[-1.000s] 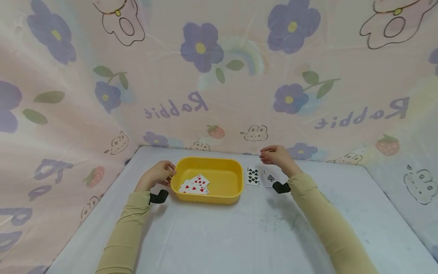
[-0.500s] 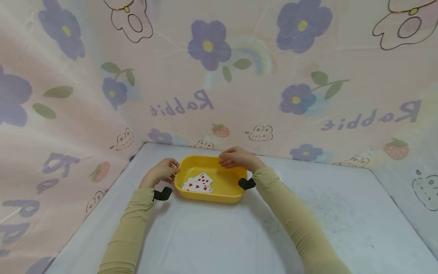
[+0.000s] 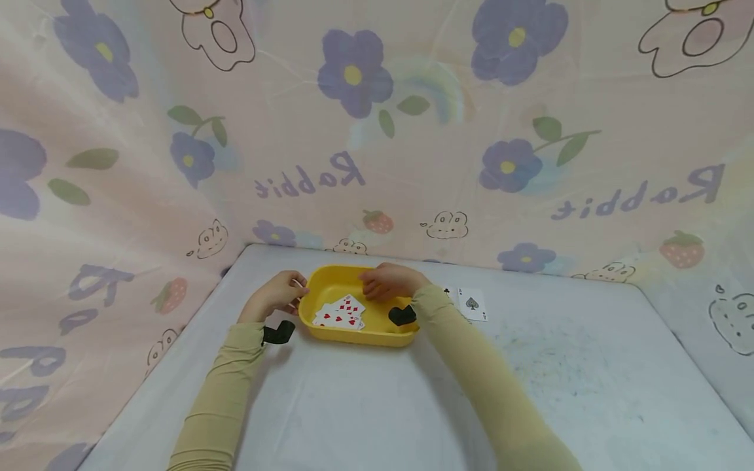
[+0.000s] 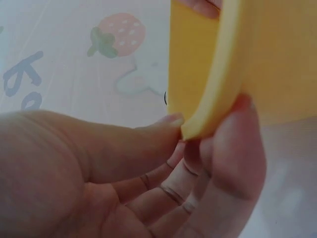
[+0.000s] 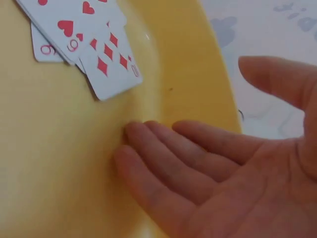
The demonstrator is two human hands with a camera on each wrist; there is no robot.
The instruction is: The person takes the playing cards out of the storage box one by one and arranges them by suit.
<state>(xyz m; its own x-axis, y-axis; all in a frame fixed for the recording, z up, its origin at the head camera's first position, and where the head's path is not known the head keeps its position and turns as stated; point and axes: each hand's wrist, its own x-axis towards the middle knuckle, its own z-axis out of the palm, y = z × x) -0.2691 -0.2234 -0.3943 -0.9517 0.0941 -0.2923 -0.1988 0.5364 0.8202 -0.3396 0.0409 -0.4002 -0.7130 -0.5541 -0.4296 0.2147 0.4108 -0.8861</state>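
Observation:
My left hand (image 3: 275, 296) pinches the left rim of a yellow plastic tray (image 3: 359, 337) between thumb and fingers; the left wrist view shows its wall (image 4: 225, 69) in that grip. Inside the tray, at its left, lies an overlapping pile of face-up playing cards (image 3: 338, 319). My right hand (image 3: 393, 281) is over the tray's right part. In the right wrist view its fingers (image 5: 168, 173) are loosely bent, thumb apart, holding nothing, below a diamonds card (image 5: 111, 64). Whether the fingertips touch the tray floor I cannot tell.
Right of the tray an ace of spades (image 3: 473, 305) lies face up on the white-covered table (image 3: 353, 405). Beside it a clubs card (image 3: 447, 292) is mostly hidden by my right wrist. A patterned curtain (image 3: 412, 150) rises behind the table.
My right hand has moved left from above the cards beside the tray, over its right rim, and lower into it. The ace of spades is uncovered again. My left hand keeps its grip.

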